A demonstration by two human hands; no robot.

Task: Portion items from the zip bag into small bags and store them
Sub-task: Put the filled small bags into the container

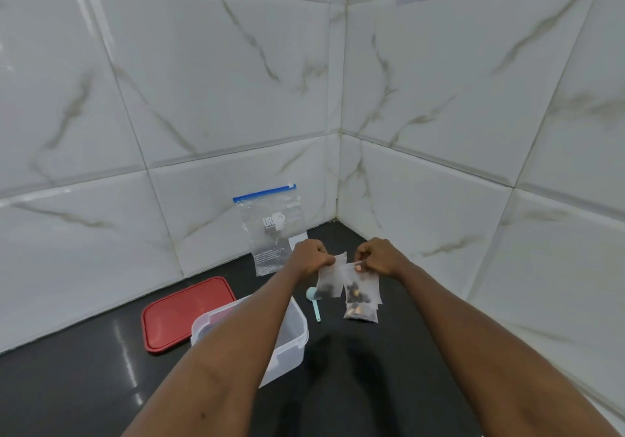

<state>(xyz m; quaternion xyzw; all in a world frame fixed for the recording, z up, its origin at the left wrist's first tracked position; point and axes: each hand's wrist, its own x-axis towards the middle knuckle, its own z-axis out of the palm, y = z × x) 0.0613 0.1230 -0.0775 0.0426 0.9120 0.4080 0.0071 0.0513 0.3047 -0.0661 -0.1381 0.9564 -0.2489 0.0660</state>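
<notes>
Nearest the camera, two bare forearms reach forward over a glossy black countertop (372, 386). Under the left forearm stands a clear plastic container (291, 338), open at the top, with something pale inside that is too blurred to identify. Its red lid (179, 311) lies flat on the counter just to its left.

Beyond the container, the left hand (309, 255) is curled closed, pinching the top edge of a small bag (331, 279) that hangs with its long axis vertical and dark contents settled at the bottom. The right hand (380, 255) is likewise closed, pinching the top of a bunch of small bags (362, 296); these also hang mouth up, their bottoms appearing to reach down to the counter, though whether they touch it is hard to tell. They hold dark pieces with a few tan ones.

A pale blue scoop (314, 299) lies on the counter between the container and the hanging bags, handle pointing toward the camera.

Farther back, the zip bag (270, 230) leans upright against the wall, its blue zip strip at the top and a little dark content low inside.

White marble-veined wall tiles (203, 81) meet in a corner behind the counter.
</notes>
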